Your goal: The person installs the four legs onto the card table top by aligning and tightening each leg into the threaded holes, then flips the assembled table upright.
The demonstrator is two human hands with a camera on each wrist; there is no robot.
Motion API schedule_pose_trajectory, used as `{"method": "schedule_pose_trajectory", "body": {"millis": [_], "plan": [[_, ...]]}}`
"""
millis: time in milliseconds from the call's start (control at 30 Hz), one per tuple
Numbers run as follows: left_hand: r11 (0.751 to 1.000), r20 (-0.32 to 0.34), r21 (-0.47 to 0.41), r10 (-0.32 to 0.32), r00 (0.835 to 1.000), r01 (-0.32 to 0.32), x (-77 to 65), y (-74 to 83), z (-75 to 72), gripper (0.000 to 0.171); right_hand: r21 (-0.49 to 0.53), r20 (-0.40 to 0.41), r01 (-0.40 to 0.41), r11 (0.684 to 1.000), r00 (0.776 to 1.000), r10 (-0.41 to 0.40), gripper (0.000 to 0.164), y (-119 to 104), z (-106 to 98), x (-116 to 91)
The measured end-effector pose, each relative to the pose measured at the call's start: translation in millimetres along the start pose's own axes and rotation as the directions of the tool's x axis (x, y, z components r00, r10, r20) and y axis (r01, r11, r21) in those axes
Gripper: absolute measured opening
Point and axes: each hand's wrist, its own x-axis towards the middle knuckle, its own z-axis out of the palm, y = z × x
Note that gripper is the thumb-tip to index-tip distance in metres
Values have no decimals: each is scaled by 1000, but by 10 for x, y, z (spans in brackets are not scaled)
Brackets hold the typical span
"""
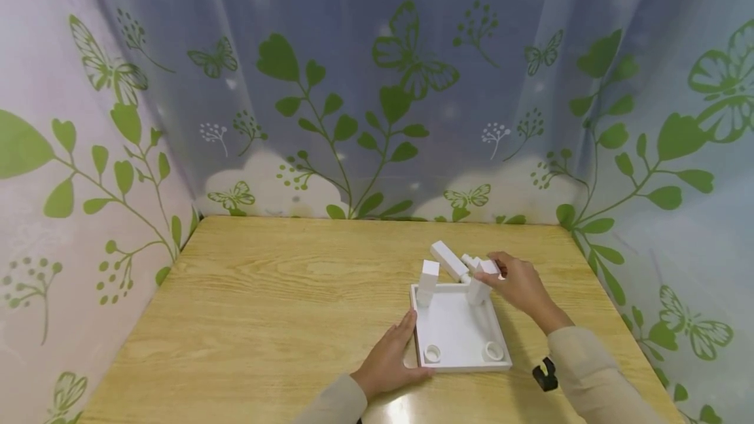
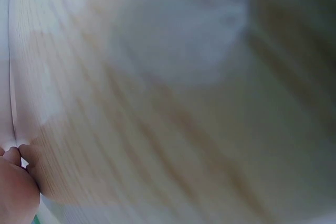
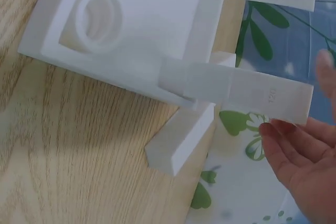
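Observation:
A white square board with a raised rim (image 1: 459,335) lies on the table, with round threaded sockets in its two near corners. Square white posts stand upright in its far corners: a left post (image 1: 429,279) and a right post (image 3: 249,90), the latter with "120" on its side. My left hand (image 1: 390,357) rests along the board's left edge, fingers extended, thumb at the near edge. Around the top of the right post is my right hand (image 1: 521,283); in the right wrist view its fingertips (image 3: 270,132) touch the post while the thumb stands away from it.
Behind the board, a loose white post (image 1: 449,260) lies on the wooden table (image 1: 265,306), and another white piece (image 1: 471,262) is partly hidden by the right post. Patterned curtains (image 1: 353,116) enclose the back and sides. A black band (image 1: 545,375) sits by the right sleeve.

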Motion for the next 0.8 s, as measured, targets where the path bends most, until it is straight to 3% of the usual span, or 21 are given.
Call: {"method": "schedule_pose_trajectory", "body": {"millis": [167,333,467,567,800], "plan": [[1000,7,-9,-9,1000,9,-11,6,1,109,115,18,-8,993,1000,6,62,135,-108,-11],[1000,16,-3,-23,1000,23,-5,10,0,109,99,0,-89,991,996,89,61,368,-125,-9],[1000,20,-3,-26,999,26,-3,14,-7,109,106,33,-162,981,987,160,62,564,-6,-19],[1000,23,0,-27,999,27,-5,21,-15,109,171,65,-206,963,978,198,63,684,117,-29],[1000,28,5,-18,999,17,-9,37,-28,108,257,48,-276,926,961,273,62,821,336,-30]]}}
